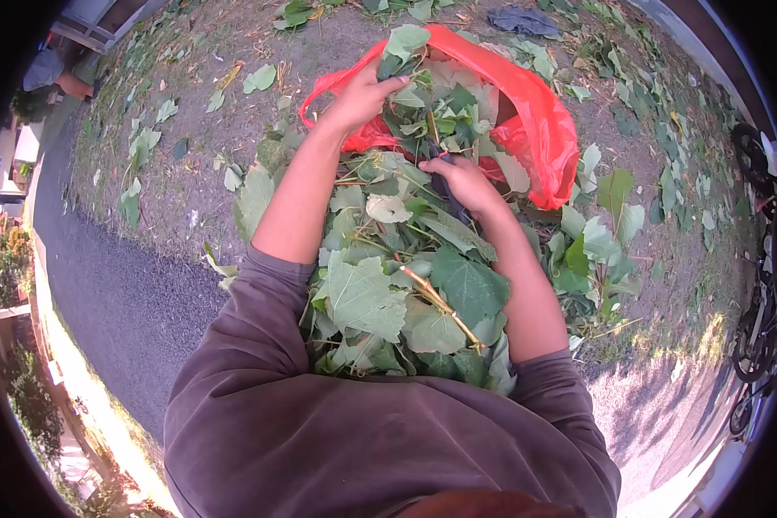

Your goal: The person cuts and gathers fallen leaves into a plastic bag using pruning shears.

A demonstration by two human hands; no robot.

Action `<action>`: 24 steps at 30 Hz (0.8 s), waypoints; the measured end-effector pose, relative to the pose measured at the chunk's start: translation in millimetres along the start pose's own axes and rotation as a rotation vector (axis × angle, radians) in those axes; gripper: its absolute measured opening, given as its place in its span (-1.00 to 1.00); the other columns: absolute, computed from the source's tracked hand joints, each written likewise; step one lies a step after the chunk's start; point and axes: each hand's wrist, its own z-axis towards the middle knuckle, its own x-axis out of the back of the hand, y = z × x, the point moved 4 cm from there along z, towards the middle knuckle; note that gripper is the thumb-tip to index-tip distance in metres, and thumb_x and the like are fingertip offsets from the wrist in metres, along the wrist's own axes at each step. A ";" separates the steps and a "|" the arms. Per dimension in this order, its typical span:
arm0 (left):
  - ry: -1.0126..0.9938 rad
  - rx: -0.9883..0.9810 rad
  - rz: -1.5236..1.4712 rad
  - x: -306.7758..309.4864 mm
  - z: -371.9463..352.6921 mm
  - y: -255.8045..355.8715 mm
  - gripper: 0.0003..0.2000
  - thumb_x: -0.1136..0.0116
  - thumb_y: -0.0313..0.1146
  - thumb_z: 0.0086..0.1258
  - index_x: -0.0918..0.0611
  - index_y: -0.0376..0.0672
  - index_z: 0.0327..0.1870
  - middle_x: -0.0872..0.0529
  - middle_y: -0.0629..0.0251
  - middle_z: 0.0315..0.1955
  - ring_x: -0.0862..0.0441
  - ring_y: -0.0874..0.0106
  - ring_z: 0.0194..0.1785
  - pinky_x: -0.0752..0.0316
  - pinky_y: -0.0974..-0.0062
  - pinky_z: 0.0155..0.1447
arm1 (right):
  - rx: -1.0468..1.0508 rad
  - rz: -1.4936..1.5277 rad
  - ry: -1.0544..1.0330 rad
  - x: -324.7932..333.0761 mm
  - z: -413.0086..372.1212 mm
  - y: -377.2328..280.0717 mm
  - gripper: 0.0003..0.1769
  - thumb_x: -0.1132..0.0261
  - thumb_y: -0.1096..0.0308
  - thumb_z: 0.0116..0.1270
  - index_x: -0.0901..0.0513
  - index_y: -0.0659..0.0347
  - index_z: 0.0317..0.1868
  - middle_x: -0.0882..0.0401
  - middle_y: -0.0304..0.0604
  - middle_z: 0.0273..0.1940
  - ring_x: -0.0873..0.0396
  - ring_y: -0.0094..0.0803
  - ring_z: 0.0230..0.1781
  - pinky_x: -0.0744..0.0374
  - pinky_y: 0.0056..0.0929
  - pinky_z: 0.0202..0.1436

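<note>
A red plastic bag (548, 129) lies open on the ground, with green leaves (462, 104) inside its mouth. Over the bag's left side, my left hand (367, 95) is closed on leafy vine stems. My right hand (462, 183) is wrapped round the handle of a dark tool (449, 194), lower down at the bag's near edge; the tool is partly hidden by leaves and fingers. A large heap of cut leaves (363, 298) lies between my forearms and against my body. A bare brown stem (445, 304) rests on top of it.
Loose leaves are scattered over the dirt on both sides. A leafy cluster (596, 246) lies right of my right forearm. A dark cloth (524, 22) is at the top. Bicycles (755, 337) stand at the far right. Part of another person (56, 73) shows at the upper left.
</note>
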 end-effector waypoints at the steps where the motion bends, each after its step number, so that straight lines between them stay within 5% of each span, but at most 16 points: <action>1: -0.006 -0.090 0.047 -4.2 -0.5 0.9 -0.58 -0.29 -0.30 0.56 -0.60 -0.27 0.35 -0.77 0.30 0.08 -0.67 0.53 0.04 -0.56 0.47 0.12 | -0.001 0.004 0.007 1.2 0.6 0.6 -0.45 -0.43 -0.03 0.33 -0.76 0.39 -0.05 -0.72 -0.15 -0.21 -0.61 -0.38 -0.24 -0.49 -0.38 -0.11; 5: -0.108 -0.130 0.166 -16.1 -7.3 7.1 -0.52 -0.33 -0.34 0.53 -0.55 -0.31 0.41 -0.76 0.27 0.14 -0.68 0.49 0.12 -0.56 0.43 0.25 | -0.015 -0.036 0.040 4.8 2.8 0.8 -0.40 -0.44 -0.06 0.31 -0.76 0.41 -0.02 -0.73 -0.15 -0.20 -0.61 -0.35 -0.24 -0.51 -0.36 -0.09; 7: -0.201 0.027 0.193 -18.7 -8.6 3.7 -0.46 -0.36 -0.38 0.50 -0.52 -0.36 0.45 -0.75 0.23 0.19 -0.66 0.47 0.20 -0.53 0.41 0.34 | -0.015 -0.038 0.045 6.4 3.0 1.0 -0.39 -0.44 -0.08 0.31 -0.77 0.41 -0.02 -0.73 -0.15 -0.20 -0.61 -0.35 -0.24 -0.51 -0.36 -0.09; 20: -0.281 0.097 0.464 -19.6 -8.9 2.7 -0.58 -0.53 -0.33 0.33 -0.75 -0.37 0.14 -0.86 0.23 -0.08 -0.73 0.49 -0.01 -0.58 0.40 0.20 | -0.028 0.048 0.030 -0.2 6.5 3.3 -0.46 -0.44 -0.05 0.39 -0.77 0.35 -0.03 -0.72 -0.19 -0.23 -0.61 -0.44 -0.29 -0.53 -0.43 -0.17; 24: -0.251 0.048 0.545 -18.6 -6.6 -3.2 -0.53 -0.56 -0.29 0.27 -0.76 -0.35 0.15 -0.87 0.09 -0.10 -0.76 0.40 -0.05 -0.60 0.34 0.15 | -0.036 0.006 0.088 -4.1 2.4 -2.7 -0.45 -0.45 -0.07 0.39 -0.76 0.35 -0.04 -0.72 -0.20 -0.25 -0.61 -0.45 -0.32 -0.53 -0.44 -0.20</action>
